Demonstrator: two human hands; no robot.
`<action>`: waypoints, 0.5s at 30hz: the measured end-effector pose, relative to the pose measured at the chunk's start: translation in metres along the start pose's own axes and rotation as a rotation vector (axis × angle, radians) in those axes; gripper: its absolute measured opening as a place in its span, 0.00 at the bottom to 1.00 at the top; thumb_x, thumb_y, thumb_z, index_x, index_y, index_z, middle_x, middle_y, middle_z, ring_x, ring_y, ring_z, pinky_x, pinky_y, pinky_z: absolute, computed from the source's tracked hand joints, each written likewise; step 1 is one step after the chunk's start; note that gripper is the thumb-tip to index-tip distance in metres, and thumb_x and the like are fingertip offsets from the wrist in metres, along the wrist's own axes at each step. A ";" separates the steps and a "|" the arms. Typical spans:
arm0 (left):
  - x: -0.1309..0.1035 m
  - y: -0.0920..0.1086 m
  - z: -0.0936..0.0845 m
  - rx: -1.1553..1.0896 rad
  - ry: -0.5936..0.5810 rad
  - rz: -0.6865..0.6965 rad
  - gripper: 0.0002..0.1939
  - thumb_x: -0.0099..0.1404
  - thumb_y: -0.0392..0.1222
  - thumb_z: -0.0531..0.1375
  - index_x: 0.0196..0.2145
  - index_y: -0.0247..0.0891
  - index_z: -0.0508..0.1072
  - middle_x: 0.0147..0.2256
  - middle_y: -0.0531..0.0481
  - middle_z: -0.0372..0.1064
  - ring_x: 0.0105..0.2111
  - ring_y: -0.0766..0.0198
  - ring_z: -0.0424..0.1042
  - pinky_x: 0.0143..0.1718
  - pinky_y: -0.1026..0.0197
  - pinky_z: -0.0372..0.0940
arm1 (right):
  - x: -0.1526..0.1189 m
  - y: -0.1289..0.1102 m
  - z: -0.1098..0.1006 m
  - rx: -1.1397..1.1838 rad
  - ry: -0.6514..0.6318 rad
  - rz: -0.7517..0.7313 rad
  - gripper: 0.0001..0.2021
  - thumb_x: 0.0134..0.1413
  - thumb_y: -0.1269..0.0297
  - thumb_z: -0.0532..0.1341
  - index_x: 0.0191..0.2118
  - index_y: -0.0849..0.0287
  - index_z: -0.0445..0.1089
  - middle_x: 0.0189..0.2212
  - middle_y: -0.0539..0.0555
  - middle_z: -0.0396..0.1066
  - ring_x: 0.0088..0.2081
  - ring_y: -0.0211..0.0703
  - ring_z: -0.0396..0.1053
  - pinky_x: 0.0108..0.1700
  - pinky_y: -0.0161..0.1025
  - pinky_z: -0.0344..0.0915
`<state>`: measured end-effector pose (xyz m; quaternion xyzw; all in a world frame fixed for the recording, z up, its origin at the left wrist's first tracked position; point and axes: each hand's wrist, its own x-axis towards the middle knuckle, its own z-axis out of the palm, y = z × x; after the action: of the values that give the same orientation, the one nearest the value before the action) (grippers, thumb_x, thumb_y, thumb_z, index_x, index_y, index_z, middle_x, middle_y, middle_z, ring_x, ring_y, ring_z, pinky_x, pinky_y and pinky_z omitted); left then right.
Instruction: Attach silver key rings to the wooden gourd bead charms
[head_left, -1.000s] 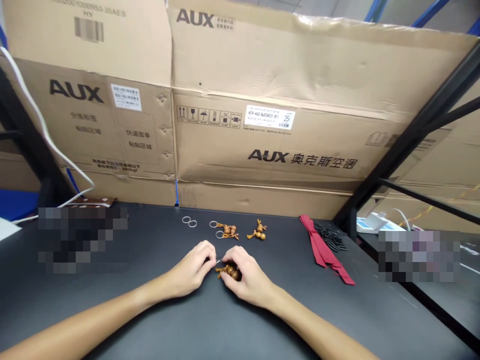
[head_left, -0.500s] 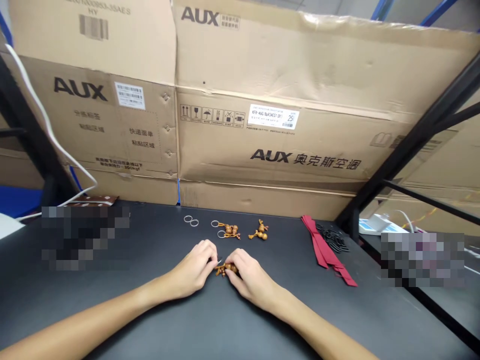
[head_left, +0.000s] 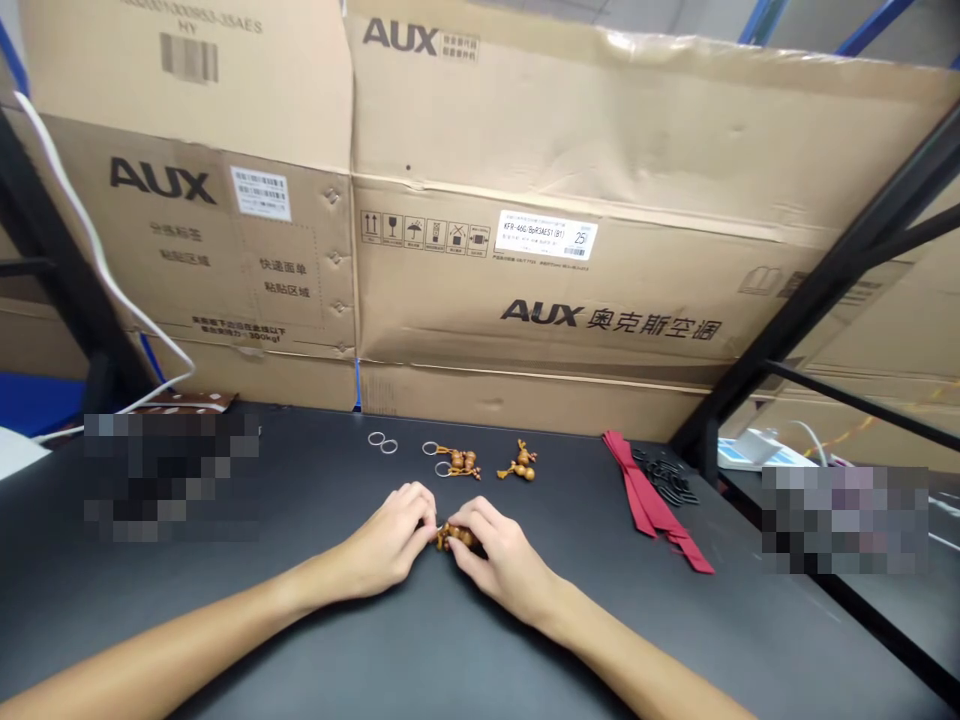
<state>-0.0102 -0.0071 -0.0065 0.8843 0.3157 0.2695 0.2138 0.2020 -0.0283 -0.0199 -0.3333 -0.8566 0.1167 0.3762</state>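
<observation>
A brown gourd-shaped bead charm (head_left: 459, 536) lies between my hands, with my right hand (head_left: 501, 552) pinching its beads. My left hand (head_left: 396, 538) is closed at the charm's cord end; a bit of metal ring shows by its fingertips, mostly hidden. Behind them lie two charms with silver rings attached, an upper one (head_left: 458, 459) and a lower one (head_left: 466, 471). To their right are two charms without visible rings (head_left: 524, 471). Two loose silver rings (head_left: 382, 443) lie farther left.
Red fabric strips (head_left: 651, 490) and a pile of black loops (head_left: 667, 478) lie on the dark table (head_left: 360, 660) at the right. Printed cardboard (head_left: 540, 150) stands along the back. Black metal frame bars (head_left: 840, 260) slant at both sides.
My left fingertips have closed in slightly on the charm's cord, and less of the ring shows between my hands. The other items have stayed put.
</observation>
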 end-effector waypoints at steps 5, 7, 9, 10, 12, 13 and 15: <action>0.001 0.001 -0.001 -0.016 0.008 0.008 0.10 0.72 0.37 0.49 0.31 0.39 0.63 0.39 0.48 0.63 0.40 0.60 0.63 0.45 0.57 0.61 | 0.001 -0.001 0.001 -0.016 0.050 0.008 0.06 0.60 0.70 0.56 0.43 0.58 0.68 0.35 0.54 0.67 0.30 0.38 0.69 0.36 0.34 0.70; 0.001 0.001 -0.001 -0.018 0.008 0.012 0.10 0.72 0.36 0.49 0.32 0.39 0.63 0.39 0.48 0.63 0.40 0.60 0.64 0.45 0.57 0.61 | 0.002 -0.002 0.002 -0.024 0.072 0.003 0.06 0.60 0.70 0.56 0.42 0.58 0.68 0.34 0.54 0.67 0.29 0.37 0.68 0.34 0.34 0.70; 0.001 0.002 -0.001 -0.018 0.004 0.011 0.09 0.71 0.36 0.49 0.32 0.39 0.63 0.39 0.48 0.63 0.40 0.60 0.63 0.45 0.57 0.61 | 0.002 -0.003 0.002 -0.030 0.082 0.000 0.06 0.60 0.70 0.56 0.41 0.59 0.69 0.34 0.54 0.67 0.28 0.37 0.68 0.33 0.33 0.70; 0.001 0.002 -0.001 -0.019 0.004 0.012 0.09 0.71 0.36 0.49 0.32 0.39 0.63 0.39 0.48 0.63 0.40 0.60 0.63 0.45 0.57 0.61 | 0.003 -0.003 0.002 -0.033 0.084 0.001 0.06 0.60 0.70 0.56 0.41 0.59 0.69 0.34 0.54 0.67 0.28 0.37 0.68 0.33 0.33 0.70; 0.001 0.003 -0.002 -0.026 0.005 0.013 0.09 0.71 0.36 0.49 0.31 0.39 0.63 0.39 0.48 0.63 0.40 0.60 0.63 0.45 0.57 0.61 | 0.003 -0.004 0.003 -0.042 0.084 0.012 0.06 0.60 0.70 0.57 0.41 0.59 0.69 0.34 0.54 0.67 0.28 0.37 0.68 0.33 0.33 0.70; 0.002 0.004 -0.002 -0.032 0.005 0.014 0.09 0.71 0.36 0.49 0.31 0.39 0.63 0.39 0.48 0.63 0.40 0.60 0.63 0.45 0.57 0.62 | 0.003 -0.004 0.003 -0.048 0.085 0.019 0.06 0.60 0.70 0.57 0.40 0.59 0.69 0.34 0.54 0.67 0.28 0.36 0.68 0.33 0.33 0.70; 0.002 0.005 -0.002 -0.044 -0.003 0.015 0.09 0.71 0.36 0.49 0.31 0.39 0.63 0.39 0.48 0.63 0.40 0.60 0.63 0.45 0.56 0.62 | 0.003 -0.003 0.004 -0.061 0.086 0.027 0.05 0.59 0.70 0.57 0.40 0.59 0.69 0.34 0.54 0.68 0.28 0.36 0.68 0.32 0.32 0.70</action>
<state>-0.0083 -0.0085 -0.0015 0.8820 0.3029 0.2768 0.2318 0.1960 -0.0284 -0.0193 -0.3608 -0.8383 0.0812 0.4006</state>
